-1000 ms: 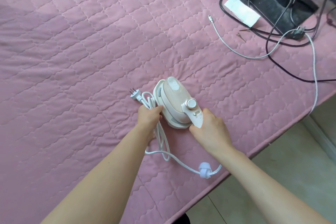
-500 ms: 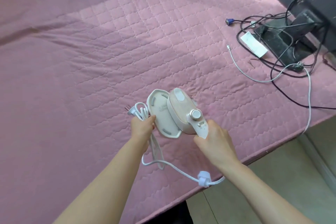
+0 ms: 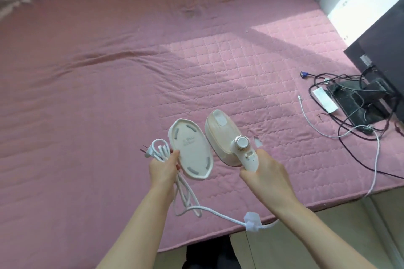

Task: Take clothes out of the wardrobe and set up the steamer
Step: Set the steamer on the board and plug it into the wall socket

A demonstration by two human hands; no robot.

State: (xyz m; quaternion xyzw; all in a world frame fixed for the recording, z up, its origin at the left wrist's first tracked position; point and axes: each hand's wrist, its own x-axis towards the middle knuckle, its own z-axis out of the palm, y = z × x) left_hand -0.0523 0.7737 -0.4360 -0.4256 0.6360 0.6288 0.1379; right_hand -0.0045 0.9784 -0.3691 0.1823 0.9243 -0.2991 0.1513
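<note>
Lifted parts: steamer (image 3: 220, 137) and its base cover (image 3: 190, 148) are now held clear above the pink quilted mattress (image 3: 109, 94), and the cover is swung further off the soleplate than half a second ago.
Right hand (image 3: 266, 172): fingers are wrapped round the steamer's handle, below the dial (image 3: 241, 142).
Left hand (image 3: 164, 168): fingers are curled round the coiled power cord (image 3: 188, 201) and the thumb pinches the cover's edge; the plug (image 3: 147, 152) juts out to the left.
Step in hand (judged): separating the cover and freeing the cord. Lay the cover down first, then undo the cord strap (image 3: 251, 221), so the loops pay out without kinking.
Surroundings: a monitor (image 3: 382, 54) stands at the mattress's right edge among tangled cables (image 3: 349, 116). No clothes are in view.
Obstruction (judged): the hanging cord may snag those cables, so work to their left.
</note>
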